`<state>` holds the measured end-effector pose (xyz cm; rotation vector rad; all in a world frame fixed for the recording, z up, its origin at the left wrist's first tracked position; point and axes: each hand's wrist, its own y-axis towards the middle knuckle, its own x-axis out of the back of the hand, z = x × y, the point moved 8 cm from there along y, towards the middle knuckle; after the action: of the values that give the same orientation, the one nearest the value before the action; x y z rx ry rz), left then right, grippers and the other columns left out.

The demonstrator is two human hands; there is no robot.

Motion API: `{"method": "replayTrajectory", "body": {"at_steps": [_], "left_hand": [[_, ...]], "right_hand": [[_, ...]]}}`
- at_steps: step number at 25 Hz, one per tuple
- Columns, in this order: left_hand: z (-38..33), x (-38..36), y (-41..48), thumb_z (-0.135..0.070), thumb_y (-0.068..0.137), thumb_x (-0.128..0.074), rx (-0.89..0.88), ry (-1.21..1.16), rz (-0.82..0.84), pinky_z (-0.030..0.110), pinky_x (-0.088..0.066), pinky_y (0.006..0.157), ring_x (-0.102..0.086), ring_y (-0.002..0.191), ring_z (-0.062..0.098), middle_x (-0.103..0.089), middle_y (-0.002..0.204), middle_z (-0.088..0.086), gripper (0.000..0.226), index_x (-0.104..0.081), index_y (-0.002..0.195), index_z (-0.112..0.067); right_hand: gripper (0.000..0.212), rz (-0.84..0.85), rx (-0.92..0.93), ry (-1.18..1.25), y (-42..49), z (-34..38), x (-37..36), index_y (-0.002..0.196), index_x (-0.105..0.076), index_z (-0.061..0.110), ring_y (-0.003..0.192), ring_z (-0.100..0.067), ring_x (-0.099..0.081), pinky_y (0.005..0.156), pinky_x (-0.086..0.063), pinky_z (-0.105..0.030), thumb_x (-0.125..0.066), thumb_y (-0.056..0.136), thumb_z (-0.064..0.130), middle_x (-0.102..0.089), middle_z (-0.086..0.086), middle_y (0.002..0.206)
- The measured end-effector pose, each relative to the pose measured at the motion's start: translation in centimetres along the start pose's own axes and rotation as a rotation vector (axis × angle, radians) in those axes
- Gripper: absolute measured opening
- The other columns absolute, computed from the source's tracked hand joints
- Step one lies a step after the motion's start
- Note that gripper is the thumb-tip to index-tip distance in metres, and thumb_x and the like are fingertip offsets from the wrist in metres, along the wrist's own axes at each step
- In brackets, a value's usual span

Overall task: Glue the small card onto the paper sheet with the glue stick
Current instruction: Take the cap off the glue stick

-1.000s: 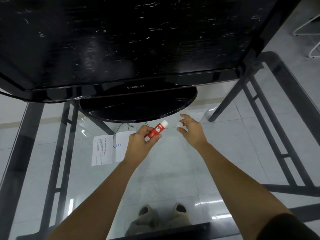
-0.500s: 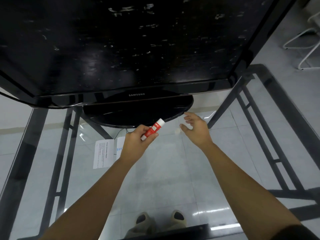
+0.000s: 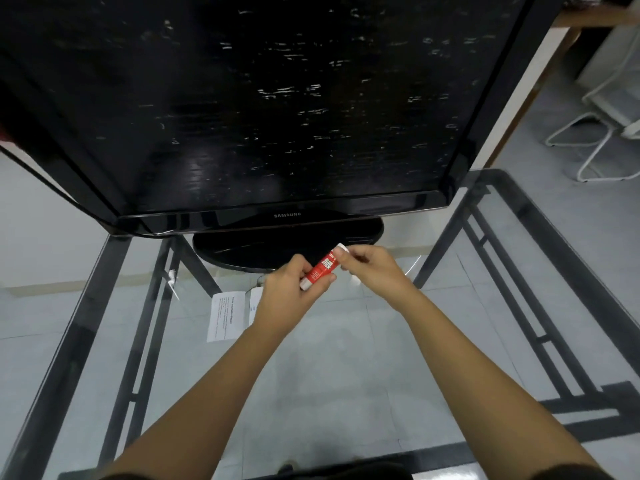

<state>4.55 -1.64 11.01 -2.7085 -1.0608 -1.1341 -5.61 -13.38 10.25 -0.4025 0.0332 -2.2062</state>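
Since a moment ago the right hand [image 3: 372, 270] has closed in, its grip pinching the white tip of the glue stick [image 3: 322, 267]. The left hand [image 3: 291, 294] grips the red barrel above the far edge of the glass bench [image 3: 346, 393]. Light, stiff and smooth, the stick seems best held mid-barrel.

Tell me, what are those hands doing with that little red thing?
That is a glue stick. The left hand holds its red body, and the right hand pinches its white top end. I cannot tell whether the cap is coming off or going on. Both hands are above a glass table, in front of a big black TV. A paper sheet lies on the glass just left of the left hand. Nothing looks glued yet.
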Motion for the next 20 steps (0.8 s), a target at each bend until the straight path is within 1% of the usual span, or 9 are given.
{"method": "replayTrajectory", "body": {"at_steps": [2,5,6,8,10,12,15,18,20], "left_hand": [[-0.4,0.0,-0.3,-0.046,0.076,-0.068,-0.018,-0.031,0.001,0.021,-0.048,0.052,-0.059,0.063,0.010,-0.062,0.076,-0.002,0.035,-0.053,0.087,-0.016],[0.2,0.1,-1.5,-0.043,0.078,-0.067,0.034,-0.213,0.025,0.010,-0.050,0.065,-0.063,0.080,0.003,-0.063,0.091,-0.012,0.032,-0.053,0.102,-0.028],[0.4,0.3,-1.9,-0.042,0.079,-0.066,0.045,-0.262,0.006,0.008,-0.049,0.068,-0.063,0.083,0.001,-0.064,0.092,-0.015,0.029,-0.053,0.102,-0.030],[0.4,0.8,-2.4,-0.043,0.079,-0.064,0.046,-0.291,-0.055,0.006,-0.048,0.070,-0.063,0.086,-0.004,-0.064,0.091,-0.020,0.026,-0.054,0.100,-0.031],[0.2,1.1,-2.5,-0.040,0.079,-0.065,0.041,-0.308,-0.101,0.005,-0.047,0.069,-0.062,0.087,-0.008,-0.063,0.091,-0.022,0.026,-0.055,0.099,-0.029],[-0.1,1.2,-2.3,-0.033,0.078,-0.069,0.043,-0.330,-0.127,0.005,-0.047,0.068,-0.062,0.085,-0.008,-0.062,0.091,-0.023,0.025,-0.052,0.096,-0.031],[-0.3,1.6,-1.8,-0.031,0.076,-0.072,0.045,-0.405,-0.133,0.009,-0.050,0.067,-0.064,0.082,-0.003,-0.064,0.090,-0.018,0.027,-0.049,0.089,-0.036],[-0.1,1.6,-1.6,-0.037,0.074,-0.070,0.058,-0.488,-0.089,0.018,-0.054,0.071,-0.066,0.084,0.002,-0.067,0.092,-0.012,0.023,-0.053,0.089,-0.030],[-0.4,1.7,-1.4,-0.034,0.076,-0.070,0.018,-0.392,-0.109,0.013,-0.051,0.071,-0.065,0.082,0.006,-0.065,0.089,-0.011,0.023,-0.053,0.086,-0.024]], "right_hand": [[0.022,-0.017,0.004,0.040,-0.1,0.3,0.0,0.076,-0.072,0.033,0.076,0.000,-0.061,0.072,-0.046,-0.016,-0.062,0.078,0.052,-0.069,0.006,0.078],[0.020,-0.072,0.029,0.128,-0.4,0.9,0.4,0.077,-0.072,0.034,0.073,0.002,-0.062,0.066,-0.046,-0.009,-0.065,0.075,0.052,-0.069,0.001,0.080],[0.021,-0.084,0.036,0.148,-0.5,1.1,0.4,0.077,-0.072,0.034,0.075,0.002,-0.063,0.065,-0.046,-0.008,-0.065,0.074,0.054,-0.070,0.000,0.082],[0.029,-0.086,0.030,0.192,-0.7,1.0,-0.2,0.078,-0.071,0.032,0.082,0.000,-0.065,0.067,-0.047,-0.009,-0.062,0.070,0.059,-0.071,0.000,0.086],[0.034,-0.094,0.018,0.280,-1.0,0.9,-1.0,0.080,-0.071,0.029,0.088,-0.002,-0.067,0.069,-0.049,-0.009,-0.061,0.069,0.060,-0.073,0.006,0.086],[0.034,-0.114,0.052,0.316,-1.1,1.1,-1.4,0.079,-0.072,0.028,0.088,-0.004,-0.068,0.070,-0.050,-0.009,-0.061,0.070,0.058,-0.074,0.008,0.083],[0.031,-0.133,0.097,0.307,-1.1,2.0,-1.3,0.080,-0.071,0.026,0.086,-0.006,-0.068,0.071,-0.049,-0.009,-0.062,0.073,0.055,-0.073,0.005,0.083],[0.032,-0.145,0.107,0.311,-1.2,2.4,-0.9,0.080,-0.071,0.024,0.085,-0.007,-0.068,0.071,-0.050,-0.010,-0.061,0.074,0.054,-0.072,0.003,0.082],[0.033,-0.158,0.108,0.302,-1.2,2.3,-0.9,0.080,-0.071,0.022,0.085,-0.008,-0.068,0.074,-0.051,-0.013,-0.061,0.075,0.053,-0.073,0.001,0.082]]}}
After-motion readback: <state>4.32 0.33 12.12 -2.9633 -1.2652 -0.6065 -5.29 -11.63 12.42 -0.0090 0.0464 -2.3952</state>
